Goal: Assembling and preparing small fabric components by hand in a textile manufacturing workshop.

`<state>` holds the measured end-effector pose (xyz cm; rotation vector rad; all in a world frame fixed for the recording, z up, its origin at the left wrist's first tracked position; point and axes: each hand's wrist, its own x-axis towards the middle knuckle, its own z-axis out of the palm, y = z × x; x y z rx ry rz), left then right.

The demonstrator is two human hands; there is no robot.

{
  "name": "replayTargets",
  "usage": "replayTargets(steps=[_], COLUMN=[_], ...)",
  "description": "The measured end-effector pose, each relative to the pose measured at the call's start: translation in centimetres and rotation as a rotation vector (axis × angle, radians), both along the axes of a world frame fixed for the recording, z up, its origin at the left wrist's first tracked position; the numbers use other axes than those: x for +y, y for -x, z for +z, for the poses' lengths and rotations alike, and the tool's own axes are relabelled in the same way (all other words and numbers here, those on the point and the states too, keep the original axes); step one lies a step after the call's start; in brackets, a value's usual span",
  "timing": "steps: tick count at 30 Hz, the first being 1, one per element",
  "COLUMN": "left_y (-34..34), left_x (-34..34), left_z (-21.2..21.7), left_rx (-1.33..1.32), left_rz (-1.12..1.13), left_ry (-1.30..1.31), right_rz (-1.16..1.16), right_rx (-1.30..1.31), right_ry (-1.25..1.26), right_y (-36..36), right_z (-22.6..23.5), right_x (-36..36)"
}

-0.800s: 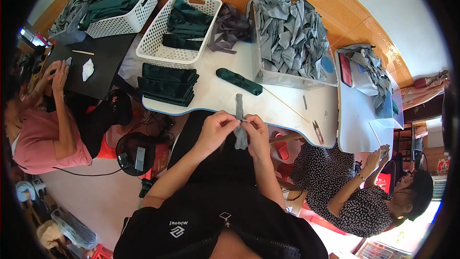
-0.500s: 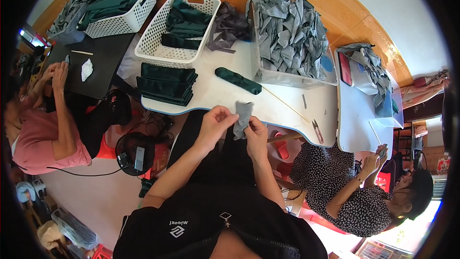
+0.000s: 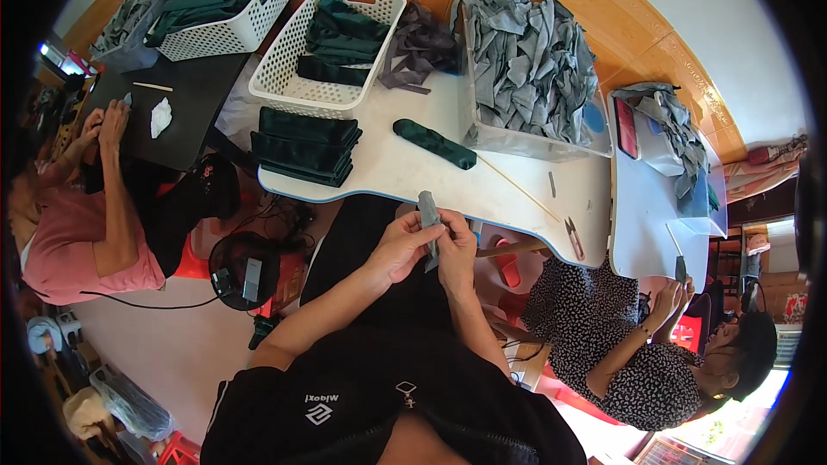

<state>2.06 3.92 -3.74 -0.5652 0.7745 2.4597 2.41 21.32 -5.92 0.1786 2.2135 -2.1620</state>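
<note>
Between my two hands, just off the table's near edge, is a narrow grey fabric piece [image 3: 428, 209], its upper end sticking up above my fingers. My left hand [image 3: 401, 247] pinches it from the left, and my right hand [image 3: 457, 246] grips it from the right, the fingertips almost meeting. Beyond them on the table lies a dark green velvet tube [image 3: 434, 145] with a thin wooden stick [image 3: 517, 184] at its right end. Farther right sit small thread snips [image 3: 574, 239] and a small grey strip [image 3: 552, 184].
A stack of folded green velvet [image 3: 306, 146] stands on the white table [image 3: 379, 174] at left. Behind are a white basket [image 3: 267, 86] of green pieces, dark fabric strips [image 3: 419, 47] and a clear bin [image 3: 510, 145] heaped with grey pieces. Co-workers sit at left [image 3: 95, 237] and right [image 3: 620, 353].
My left hand has moved right, closer to my right hand. The grey piece, spread wider before, is now narrower and folded between my fingers. The view has shifted slightly.
</note>
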Motion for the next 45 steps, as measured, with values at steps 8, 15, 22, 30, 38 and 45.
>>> replayTargets(steps=[8, 15, 22, 30, 38, 45], left_y=[0.4, -4.6, -4.1, -1.4, -2.8, -1.6], left_x=[-1.3, 2.1, -0.5, -6.0, -7.4, -12.2], left_z=[-0.9, -3.5, -5.7, -8.4, -4.9, 1.1], left_rx=[-0.028, 0.230, 0.355, 0.508, 0.752, 0.596], left_rz=[-0.031, 0.072, 0.075, -0.115, -0.364, -0.090], left_ry=[0.022, 0.426, 0.869, 0.843, 0.591, 0.277], right_rz=[-0.107, -0.158, -0.153, 0.143, 0.739, 0.486], right_rx=[-0.200, -0.155, -0.077, -0.538, -0.541, -0.692], right_ry=[0.101, 0.048, -0.062, 0.362, 1.215, 1.429], right_y=[0.1, -2.0, -4.8, -3.6, -5.9, -5.1], right_z=[0.8, -0.9, 0.4, 0.2, 1.3, -1.1], right_x=[-0.6, -2.4, -5.0, -2.6, -2.9, -1.1])
